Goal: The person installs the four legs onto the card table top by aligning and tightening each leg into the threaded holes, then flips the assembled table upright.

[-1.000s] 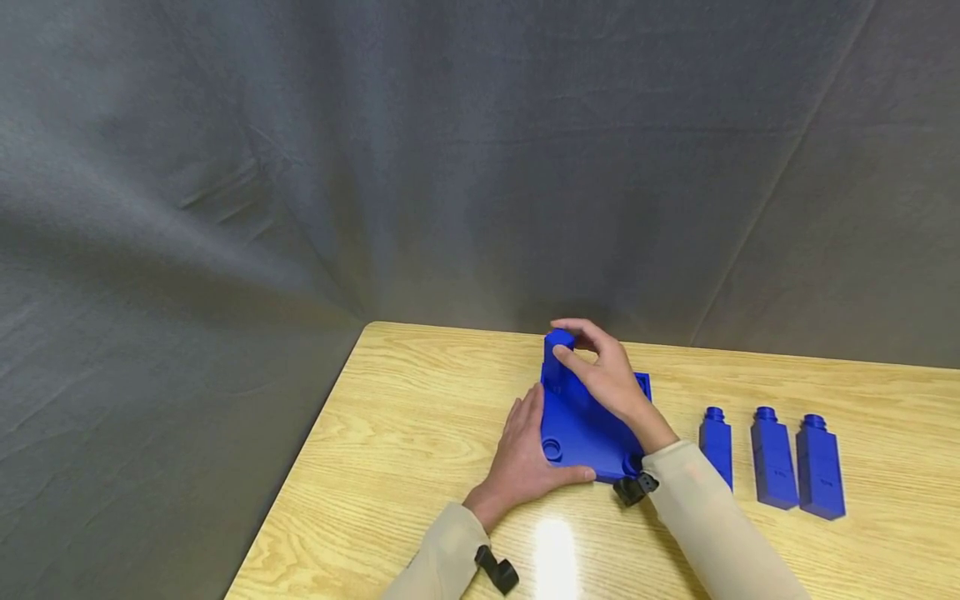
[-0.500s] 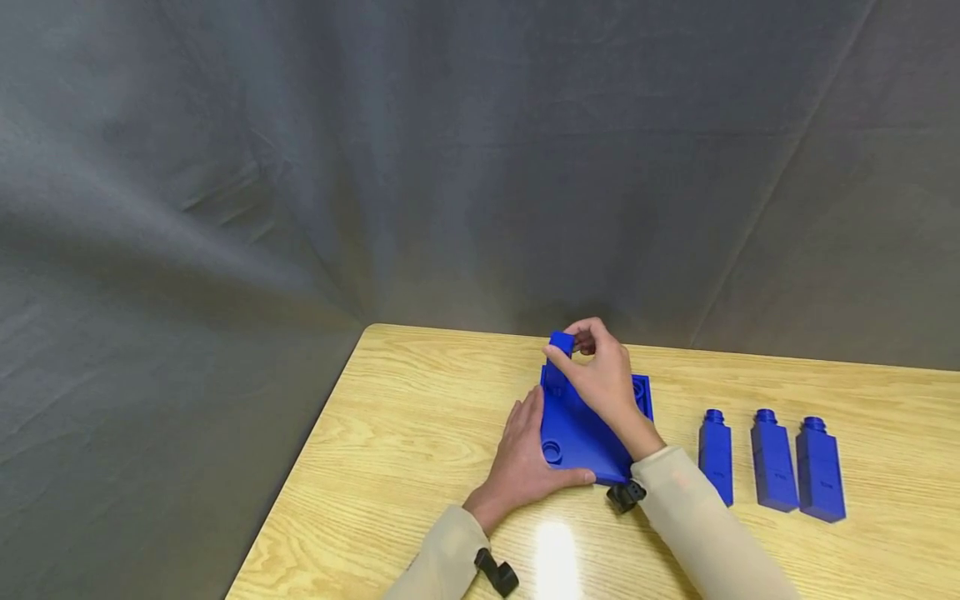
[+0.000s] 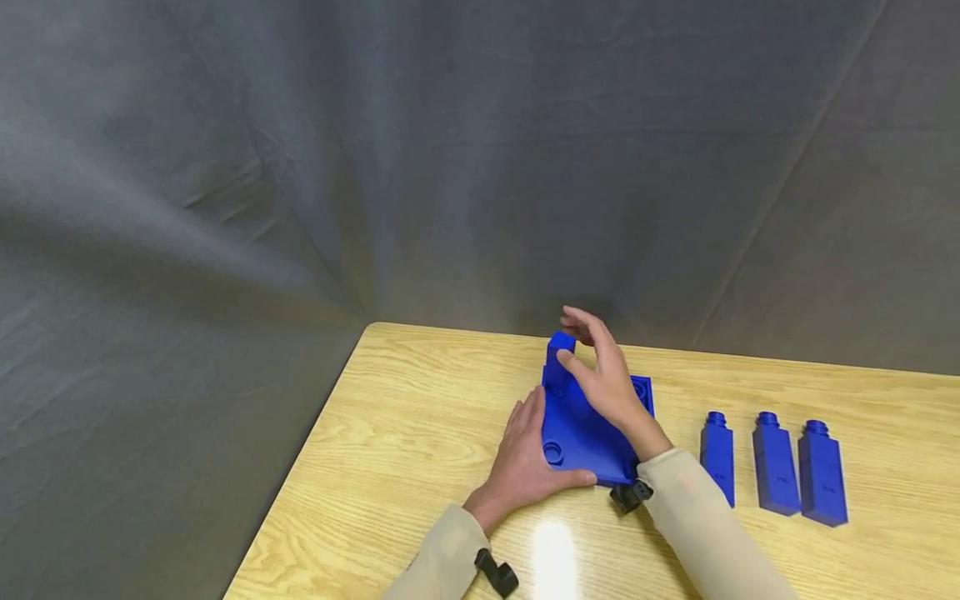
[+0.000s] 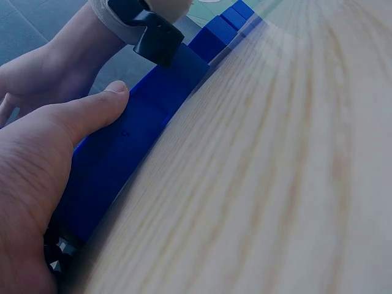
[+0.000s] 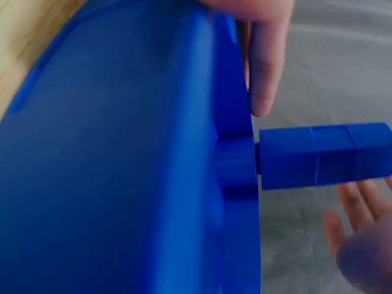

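Note:
A blue square board (image 3: 588,437) with round corner sockets lies on the wooden table. A blue block-shaped leg (image 3: 557,372) stands upright in its far left corner; in the right wrist view this leg (image 5: 324,154) meets the board through a narrow neck. My left hand (image 3: 519,454) holds the board's near left corner, fingers along the left side and thumb (image 4: 98,111) against the front edge. Around the leg's top, my right hand (image 3: 606,379) has its fingers loosened and spread. Its thumb is beside the leg; whether it touches cannot be told.
To the right of the board lie three blue legs with threaded ends: one leg (image 3: 717,460), a middle leg (image 3: 776,468) and a far right leg (image 3: 822,477). A grey curtain (image 3: 480,167) hangs behind the wooden table (image 3: 405,417).
My right hand turned at the leg's top half a second ago, and now its fingers have lifted and opened away from it. The left hand stays at the board's corner.

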The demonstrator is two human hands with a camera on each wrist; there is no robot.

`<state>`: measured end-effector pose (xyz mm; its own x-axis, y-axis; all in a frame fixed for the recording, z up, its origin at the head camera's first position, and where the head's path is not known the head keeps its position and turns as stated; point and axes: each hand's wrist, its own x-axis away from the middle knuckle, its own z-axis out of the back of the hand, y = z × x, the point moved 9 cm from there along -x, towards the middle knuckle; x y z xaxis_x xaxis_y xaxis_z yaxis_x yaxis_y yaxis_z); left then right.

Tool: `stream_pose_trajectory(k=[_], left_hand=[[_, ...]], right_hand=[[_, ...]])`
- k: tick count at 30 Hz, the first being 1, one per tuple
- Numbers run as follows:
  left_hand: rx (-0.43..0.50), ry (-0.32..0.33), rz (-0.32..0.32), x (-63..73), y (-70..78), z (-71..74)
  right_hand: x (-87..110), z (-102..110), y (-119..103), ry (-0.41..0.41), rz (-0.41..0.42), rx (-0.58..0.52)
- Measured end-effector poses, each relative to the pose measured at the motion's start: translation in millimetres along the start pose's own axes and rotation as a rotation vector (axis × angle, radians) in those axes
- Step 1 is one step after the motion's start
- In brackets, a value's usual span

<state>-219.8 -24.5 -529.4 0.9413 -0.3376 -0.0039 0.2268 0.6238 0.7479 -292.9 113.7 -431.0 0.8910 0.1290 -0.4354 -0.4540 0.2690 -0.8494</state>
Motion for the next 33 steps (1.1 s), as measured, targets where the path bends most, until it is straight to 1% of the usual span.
stream_pose_trajectory(k=[2,5,9,12,15,20,25,29,31,33], left_hand=[[-0.001,0.002,0.001,0.4,-0.6,0.4],[0.002,0.002,0.003,0.8,-1.1,1.3],[0.010,-0.002,0.004,0.7,-0.4,2.3],[0.008,-0.005,0.005,0.9,-0.2,2.3],[0.007,-0.004,0.006,1.0,0.0,1.7],[0.004,0.003,0.006,0.4,0.4,0.5],[-0.009,0.005,-0.005,-0.4,0.2,-0.6],[-0.021,0.009,-0.016,-0.9,0.8,-0.6],[-0.020,0.011,-0.019,-1.1,1.1,-0.3],[-0.016,0.013,-0.018,-1.3,1.2,0.0]], right_hand=[[-0.6,-2,1,-0.046,0.001,-0.054],[-0.1,-4,4,-0.098,-0.022,-0.082],[1.6,-4,8,-0.116,-0.070,-0.070],[2.6,-4,13,-0.095,-0.113,-0.034],[2.9,-1,16,-0.043,-0.138,0.017],[2.0,2,11,0.055,-0.135,0.106],[1.9,2,8,0.111,-0.138,0.171],[1.4,3,9,0.129,-0.146,0.193],[1.3,3,9,0.119,-0.141,0.197],[1.4,3,8,0.099,-0.124,0.175]])
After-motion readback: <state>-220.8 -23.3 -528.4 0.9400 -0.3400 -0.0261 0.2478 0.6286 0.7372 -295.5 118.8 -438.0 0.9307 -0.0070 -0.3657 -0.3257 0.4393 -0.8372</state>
